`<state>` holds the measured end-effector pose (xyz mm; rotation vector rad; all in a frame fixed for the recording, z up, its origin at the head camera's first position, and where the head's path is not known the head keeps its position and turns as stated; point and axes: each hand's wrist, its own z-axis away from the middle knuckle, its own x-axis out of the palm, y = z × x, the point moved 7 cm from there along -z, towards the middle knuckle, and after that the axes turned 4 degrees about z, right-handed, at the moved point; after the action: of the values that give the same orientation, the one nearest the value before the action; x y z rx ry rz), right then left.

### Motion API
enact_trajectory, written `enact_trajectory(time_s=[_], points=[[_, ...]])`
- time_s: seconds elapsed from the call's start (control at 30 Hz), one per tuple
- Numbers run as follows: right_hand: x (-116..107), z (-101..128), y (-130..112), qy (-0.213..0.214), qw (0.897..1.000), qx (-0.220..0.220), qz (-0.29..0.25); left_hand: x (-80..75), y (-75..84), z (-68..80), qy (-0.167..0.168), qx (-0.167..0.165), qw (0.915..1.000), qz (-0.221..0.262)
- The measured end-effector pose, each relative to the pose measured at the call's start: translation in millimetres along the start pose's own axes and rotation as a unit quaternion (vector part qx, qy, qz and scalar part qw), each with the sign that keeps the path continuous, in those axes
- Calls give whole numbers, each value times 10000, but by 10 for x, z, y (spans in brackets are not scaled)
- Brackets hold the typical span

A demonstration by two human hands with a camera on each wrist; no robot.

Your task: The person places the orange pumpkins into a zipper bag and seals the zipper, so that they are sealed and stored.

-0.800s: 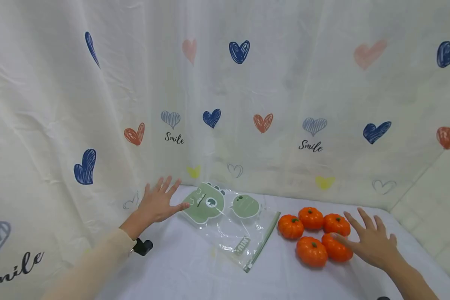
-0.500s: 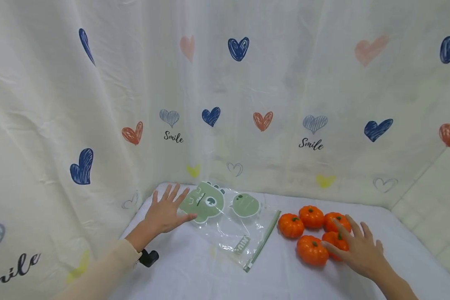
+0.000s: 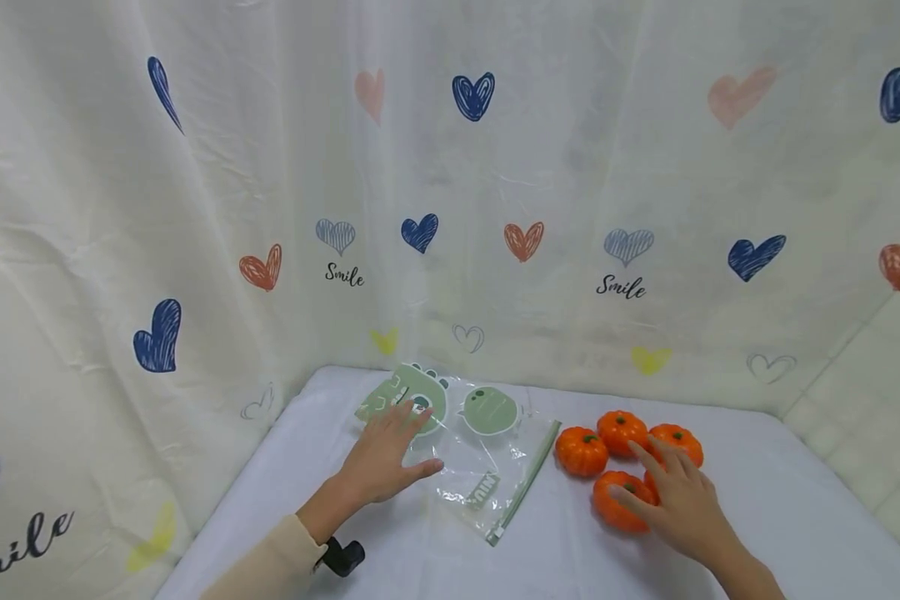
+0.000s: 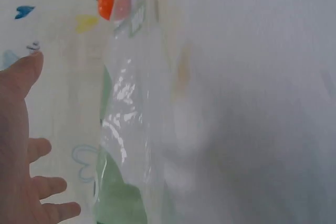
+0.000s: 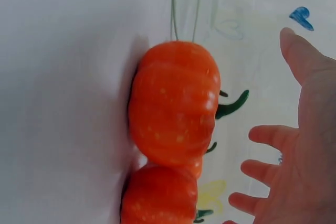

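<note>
— What are your hands doing?

— My left hand (image 3: pixel 385 454) lies flat, fingers straight, on the clear zip bag (image 3: pixel 471 454), probably to pin it to the table (image 3: pixel 780 500). My right hand (image 3: pixel 678 500) hovers open over the small orange pumpkins (image 3: pixel 621 500), gripping none.

— And the bag's opening?

— Its zip edge faces my right hand, beside the pumpkins, handy for loading.

A clear zip bag (image 3: pixel 465 467) lies flat beside five orange pumpkins (image 3: pixel 621 454).
</note>
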<state>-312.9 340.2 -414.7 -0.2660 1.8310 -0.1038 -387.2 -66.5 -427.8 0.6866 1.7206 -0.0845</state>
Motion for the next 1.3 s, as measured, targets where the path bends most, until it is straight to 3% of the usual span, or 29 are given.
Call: enact_trajectory(time_s=[0.17,0.53,0.7,0.93,1.3], points=[[22,-86,-100,64,9992,57,-399,143,279,-7,56,328,9976,608],[82,-346,-258,-42,9850,310,-1698,364,669,-102,512,403,9840,1658],[184,-464,-274,-266,9776,603,-2001,443,769,-156,611,388,9824,1724],[263,-616,-260,-387,9720,868,-2149,559,891,-246,405,316,9830,1761],[423,-695,-170,-598,9758,952,-1876,700,1009,-298,-100,-85,9933,1145]])
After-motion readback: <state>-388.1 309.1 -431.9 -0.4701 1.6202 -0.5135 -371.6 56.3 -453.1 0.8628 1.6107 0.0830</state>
